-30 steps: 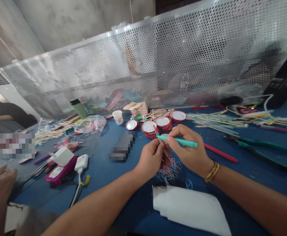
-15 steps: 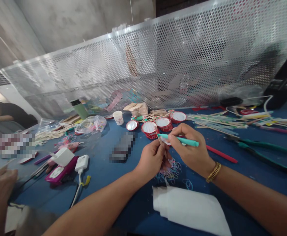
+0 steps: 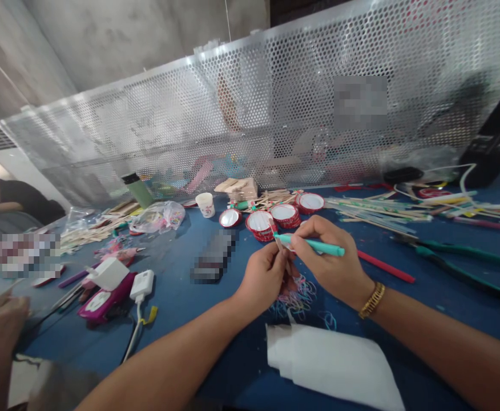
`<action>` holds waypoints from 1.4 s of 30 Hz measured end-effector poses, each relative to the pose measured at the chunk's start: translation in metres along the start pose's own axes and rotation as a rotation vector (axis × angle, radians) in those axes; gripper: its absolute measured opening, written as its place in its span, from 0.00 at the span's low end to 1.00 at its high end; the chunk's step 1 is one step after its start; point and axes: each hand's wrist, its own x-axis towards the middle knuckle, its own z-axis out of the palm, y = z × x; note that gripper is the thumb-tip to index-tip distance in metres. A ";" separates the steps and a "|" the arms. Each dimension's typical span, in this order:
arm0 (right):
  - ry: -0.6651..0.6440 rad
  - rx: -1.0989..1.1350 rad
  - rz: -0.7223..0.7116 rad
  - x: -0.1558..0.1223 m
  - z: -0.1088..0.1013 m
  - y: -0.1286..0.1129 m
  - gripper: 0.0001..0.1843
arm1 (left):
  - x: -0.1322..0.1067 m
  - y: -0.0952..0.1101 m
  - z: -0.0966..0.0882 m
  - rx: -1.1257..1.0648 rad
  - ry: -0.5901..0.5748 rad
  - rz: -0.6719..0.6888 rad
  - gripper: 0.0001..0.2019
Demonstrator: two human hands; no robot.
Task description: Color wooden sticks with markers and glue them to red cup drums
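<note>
My left hand point(image 3: 263, 274) is closed around a thin wooden stick point(image 3: 278, 242), which points up and has a red mark at its top end. In my right hand point(image 3: 331, 251), pinched like a pen, is a teal marker point(image 3: 325, 248); its tip touches or nearly touches the stick just below the red part. A gold bracelet point(image 3: 372, 299) circles my right wrist. Under my hands lies a tangle of pastel elastic bands point(image 3: 300, 297). Just beyond them stand stacks of round red-rimmed discs point(image 3: 260, 221). A red marker point(image 3: 387, 267) lies right of my right hand.
Green-handled pliers point(image 3: 464, 274) lie at right, near many loose sticks point(image 3: 378, 210). A white bag point(image 3: 327, 359) is in front. Leftward are a phone point(image 3: 214, 257), paper cup point(image 3: 206, 205), magenta power strip point(image 3: 104, 299) and another person's hand point(image 3: 1, 319). A perforated metal screen point(image 3: 241, 114) stands behind.
The marker has shifted slightly left and down along the stick's top. More of the stick's red end now shows. Both hands otherwise keep their hold.
</note>
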 end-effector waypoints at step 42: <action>0.047 0.046 0.013 0.004 -0.001 0.004 0.09 | 0.001 0.000 0.000 -0.069 -0.001 -0.022 0.18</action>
